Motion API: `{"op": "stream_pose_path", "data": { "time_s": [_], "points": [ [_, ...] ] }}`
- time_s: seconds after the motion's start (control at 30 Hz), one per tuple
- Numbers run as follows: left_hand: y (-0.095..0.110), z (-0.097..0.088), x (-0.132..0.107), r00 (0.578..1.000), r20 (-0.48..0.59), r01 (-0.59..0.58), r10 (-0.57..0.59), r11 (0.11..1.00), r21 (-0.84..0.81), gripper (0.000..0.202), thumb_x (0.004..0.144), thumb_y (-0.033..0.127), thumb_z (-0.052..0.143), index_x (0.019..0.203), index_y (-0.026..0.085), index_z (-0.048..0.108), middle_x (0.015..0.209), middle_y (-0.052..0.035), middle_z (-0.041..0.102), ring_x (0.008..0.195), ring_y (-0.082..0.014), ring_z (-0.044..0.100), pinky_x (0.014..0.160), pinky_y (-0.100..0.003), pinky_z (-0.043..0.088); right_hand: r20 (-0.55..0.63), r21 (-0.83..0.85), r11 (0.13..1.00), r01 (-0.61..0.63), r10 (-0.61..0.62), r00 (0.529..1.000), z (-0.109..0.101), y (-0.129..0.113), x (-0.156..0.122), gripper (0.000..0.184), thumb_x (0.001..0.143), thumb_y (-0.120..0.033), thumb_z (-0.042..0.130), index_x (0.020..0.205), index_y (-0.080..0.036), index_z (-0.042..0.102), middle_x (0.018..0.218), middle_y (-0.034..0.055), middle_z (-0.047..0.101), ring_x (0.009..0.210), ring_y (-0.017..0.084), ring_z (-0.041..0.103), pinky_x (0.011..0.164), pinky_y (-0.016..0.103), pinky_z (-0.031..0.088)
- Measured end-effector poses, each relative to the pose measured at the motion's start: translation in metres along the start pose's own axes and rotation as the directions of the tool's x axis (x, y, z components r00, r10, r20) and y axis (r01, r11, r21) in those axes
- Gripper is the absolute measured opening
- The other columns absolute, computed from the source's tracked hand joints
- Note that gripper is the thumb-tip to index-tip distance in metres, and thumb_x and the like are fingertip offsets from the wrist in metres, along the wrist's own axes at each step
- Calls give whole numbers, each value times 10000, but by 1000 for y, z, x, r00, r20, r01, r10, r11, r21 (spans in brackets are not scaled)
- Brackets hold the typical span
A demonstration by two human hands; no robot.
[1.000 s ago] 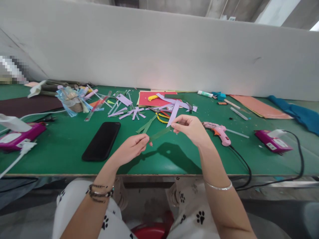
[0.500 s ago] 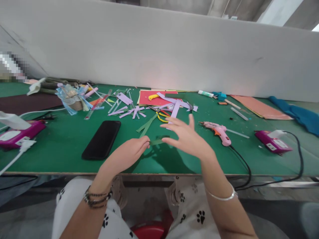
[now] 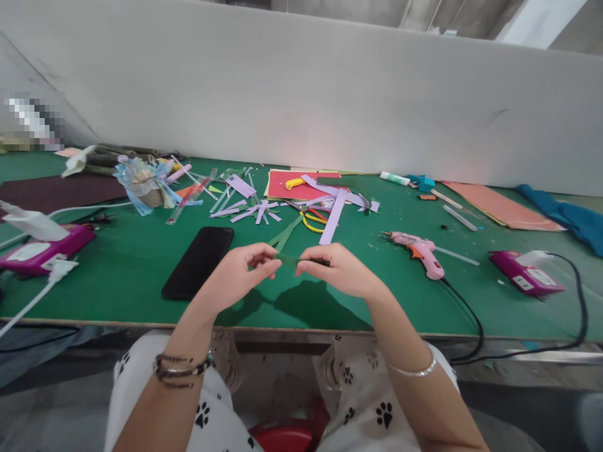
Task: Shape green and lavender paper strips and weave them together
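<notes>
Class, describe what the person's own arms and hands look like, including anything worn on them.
The left hand and right hand are ungloved, and no sleeves show. Several dark bracelet strands are worn on the left, a slim silvery bangle on the right.

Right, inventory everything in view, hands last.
table: one, green, across the middle
held strip: one, green, front centre
phone: one, black, left of centre
glue gun: one, pink, right
power sockets: two, purple, far left, far right
scissors: one, yellow-and-red handles, centre
lilac strips: many, lilac, centre back
loose strips: several, green, centre
red sheet: one, red, centre back
fringed bundle: one, blue, back left
ruler: one, clear, reddish, back left
tube: one, white and green, back right
teal block: one, teal, back right
orange sheets: uncounted, orange, back right
cloth: one, blue, far right
brown sheet: one, dark brown, far left
partition: one, white, behind table
left grip: one, bare, strip's left end
right grip: one, bare, strip's right end
</notes>
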State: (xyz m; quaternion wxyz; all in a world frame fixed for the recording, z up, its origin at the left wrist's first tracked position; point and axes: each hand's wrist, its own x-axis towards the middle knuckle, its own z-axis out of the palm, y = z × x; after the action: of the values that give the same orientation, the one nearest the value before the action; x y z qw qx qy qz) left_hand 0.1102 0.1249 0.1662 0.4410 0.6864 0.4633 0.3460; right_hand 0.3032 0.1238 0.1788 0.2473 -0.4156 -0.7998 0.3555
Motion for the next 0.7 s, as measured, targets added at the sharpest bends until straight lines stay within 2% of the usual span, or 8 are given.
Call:
{"op": "stream_pose_path", "data": {
  "time_s": [0.1,0.2,0.33,0.5,0.6,0.7],
  "points": [
    [1,0,1,998,-27,46,-48,994,-100,187,621,337,639,685,164,604,577,-5,628,545,-123,506,477,-189,348,-14,20,1000,-11,11,1000,0,1,1,230,806,-276,468,691,-147,620,565,-37,492,489,60,361,473,194,270],
    [3,1,0,999,-5,40,-41,991,-126,202,646,354,619,688,158,638,609,-19,652,485,-99,441,433,-185,313,-15,25,1000,-7,7,1000,0,1,1,234,805,-283,468,695,-148,623,564,-33,496,487,62,364,471,193,273],
    [8,6,-1,998,-68,5,-8,999,-48,200,672,330,600,584,157,651,542,0,615,420,-76,339,404,-193,259,-34,22,1000,1,0,999,1,1,1,228,795,-286,487,673,-149,624,556,-32,511,479,59,377,475,194,287],
    [13,13,-1,983,-180,-25,29,999,22,182,666,276,603,523,174,653,479,15,587,419,-87,369,409,-198,251,-109,65,997,-40,47,993,3,2,0,218,767,-288,527,617,-152,610,480,-44,484,422,50,386,446,194,296],
    [12,16,-1,982,-182,-33,40,999,42,194,680,287,594,536,176,662,461,24,571,400,-80,343,401,-199,239,-142,106,993,-50,65,988,4,1,-1,215,751,-308,545,614,-155,609,477,-36,497,431,60,426,438,193,323],
    [10,16,-3,988,-151,-33,40,998,51,206,697,304,580,566,176,674,454,26,553,388,-76,324,385,-199,221,-160,128,991,-25,45,986,4,0,0,172,743,-310,551,724,-162,637,592,-8,584,506,78,496,474,193,383]
  ]
}}
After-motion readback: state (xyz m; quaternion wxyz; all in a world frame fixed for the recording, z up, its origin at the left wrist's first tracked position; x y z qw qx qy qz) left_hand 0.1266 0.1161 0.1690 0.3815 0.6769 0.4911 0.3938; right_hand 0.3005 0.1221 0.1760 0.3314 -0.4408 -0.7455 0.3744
